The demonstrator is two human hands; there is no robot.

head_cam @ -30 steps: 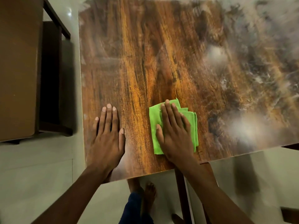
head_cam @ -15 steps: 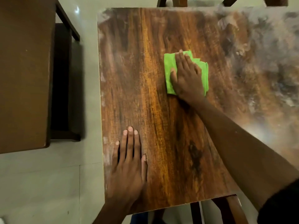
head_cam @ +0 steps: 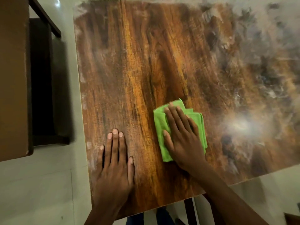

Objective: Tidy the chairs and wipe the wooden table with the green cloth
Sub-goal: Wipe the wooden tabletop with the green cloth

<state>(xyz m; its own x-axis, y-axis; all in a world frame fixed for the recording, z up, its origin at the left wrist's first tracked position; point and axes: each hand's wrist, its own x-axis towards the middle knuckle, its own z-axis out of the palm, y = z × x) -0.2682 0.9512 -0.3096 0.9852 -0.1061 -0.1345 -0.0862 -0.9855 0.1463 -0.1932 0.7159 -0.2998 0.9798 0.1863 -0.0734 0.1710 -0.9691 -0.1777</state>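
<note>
The wooden table (head_cam: 146, 54) fills most of the view, its right part hazy with pale smears. A folded green cloth (head_cam: 159, 125) lies on it near the front edge. My right hand (head_cam: 181, 137) presses flat on top of the cloth, fingers together and pointing away from me, covering its middle. To the left, my left hand (head_cam: 113, 164) rests palm down on the bare wood near the table's front left corner, fingers slightly spread and holding nothing.
A brown wooden furniture top (head_cam: 13, 78) stands at the left, with a dark frame (head_cam: 42, 78) beside it and a strip of pale tiled floor (head_cam: 40, 184) between it and the table. A dark wooden leg (head_cam: 189, 210) shows below the table's front edge.
My right hand has drawn the green cloth back from the table's middle toward the front edge. My left hand has stayed planted on the wood.
</note>
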